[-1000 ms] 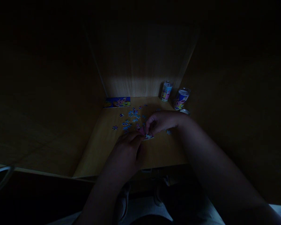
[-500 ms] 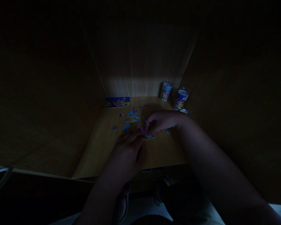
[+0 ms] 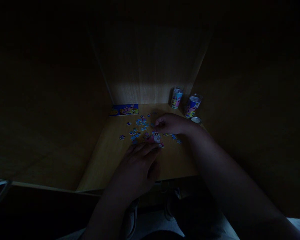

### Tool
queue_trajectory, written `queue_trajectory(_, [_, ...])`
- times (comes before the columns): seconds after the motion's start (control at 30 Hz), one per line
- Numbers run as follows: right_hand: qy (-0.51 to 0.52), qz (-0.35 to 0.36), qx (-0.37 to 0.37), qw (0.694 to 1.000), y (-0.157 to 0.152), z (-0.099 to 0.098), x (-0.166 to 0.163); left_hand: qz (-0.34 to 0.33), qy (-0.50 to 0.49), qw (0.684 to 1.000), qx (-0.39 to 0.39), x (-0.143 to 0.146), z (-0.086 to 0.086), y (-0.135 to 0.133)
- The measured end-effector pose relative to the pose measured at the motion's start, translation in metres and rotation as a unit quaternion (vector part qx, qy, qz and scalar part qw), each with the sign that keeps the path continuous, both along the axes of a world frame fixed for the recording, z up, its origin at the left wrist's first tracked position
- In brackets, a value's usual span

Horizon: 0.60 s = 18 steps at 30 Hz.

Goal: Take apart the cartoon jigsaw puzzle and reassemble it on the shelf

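Observation:
My left hand (image 3: 141, 161) lies palm down, fingers stretched out, its fingertips on the lower edge of a joined patch of pink and white jigsaw pieces (image 3: 156, 137). Just above that patch is my right hand (image 3: 171, 123), its fingers curled together low over the desk; whatever they hold, if anything, is hidden. Loose blue jigsaw pieces (image 3: 142, 122) lie left of the right hand, with more blue pieces (image 3: 135, 136) above the left fingers. Some further pieces (image 3: 175, 137) show below the right wrist. The scene is very dark.
A blue cartoon picture card (image 3: 125, 109) rests at the back left of the wooden desktop (image 3: 102, 163). Two cartoon-printed cans with clear tops, one light blue (image 3: 176, 98) and one dark blue (image 3: 192, 106), stand at the back right beside a round lid (image 3: 196, 120). Wooden panels enclose the sides and back.
My right hand has moved up and slightly back from the joined patch, uncovering its pink and white pieces. My left hand has shifted slightly right and down, its fingers straighter along the patch's edge.

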State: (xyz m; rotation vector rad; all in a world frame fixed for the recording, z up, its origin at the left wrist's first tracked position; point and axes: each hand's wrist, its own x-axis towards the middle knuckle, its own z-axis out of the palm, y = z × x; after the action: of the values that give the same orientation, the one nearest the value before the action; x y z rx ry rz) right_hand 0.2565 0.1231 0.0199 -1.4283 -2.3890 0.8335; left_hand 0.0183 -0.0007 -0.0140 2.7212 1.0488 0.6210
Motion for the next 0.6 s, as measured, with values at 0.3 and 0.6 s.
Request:
queue_trajectory(0.3, [0.012, 0.019, -0.023, 1.0, 0.0017, -0.0042, -0.0007, 0.001, 0.017, 1.0, -0.006, 0.0001, 0.0002, -0.0006])
queue_trajectory(0.6, [0.014, 0.042, -0.044, 0.998, 0.0004, -0.0017, -0.0023, 0.004, 0.005, 1.0, 0.001, 0.0005, 0.0007, 0.0])
